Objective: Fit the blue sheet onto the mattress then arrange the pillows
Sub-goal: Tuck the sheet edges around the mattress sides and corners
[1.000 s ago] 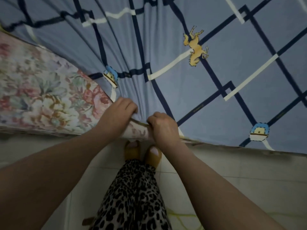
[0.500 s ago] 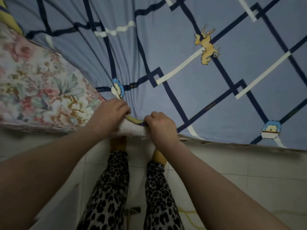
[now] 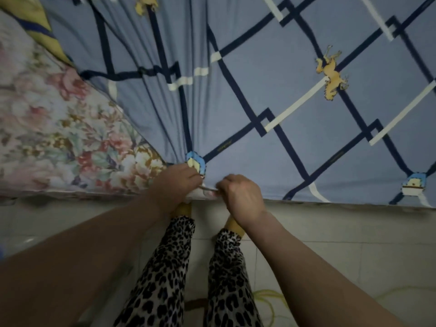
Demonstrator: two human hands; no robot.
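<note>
Sheet (image 3: 306, 142) lies over mattress (image 3: 54, 138), covering its right and far parts; left near part bare. Left hand (image 3: 175, 182) and right hand (image 3: 240, 194) side by side at near mattress edge, gripping sheet hem. Floor (image 3: 342, 251) below.

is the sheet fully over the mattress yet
Not yet. The blue sheet stops at the hands; the flowered mattress lies bare to the left.

Left hand (image 3: 177, 182): fingers curled, gripping the hem of the blue cotton sheet with dark lattice stripes (image 3: 271, 95).
Right hand (image 3: 243, 197): just beside the left, pinching the same hem.
Sheet: creases fan away from both hands.
Floral-print mattress (image 3: 59, 138): bare left of the left hand.
Leopard-print trousers (image 3: 165, 279): below the hands, on the pale tiled floor (image 3: 342, 244).
</note>
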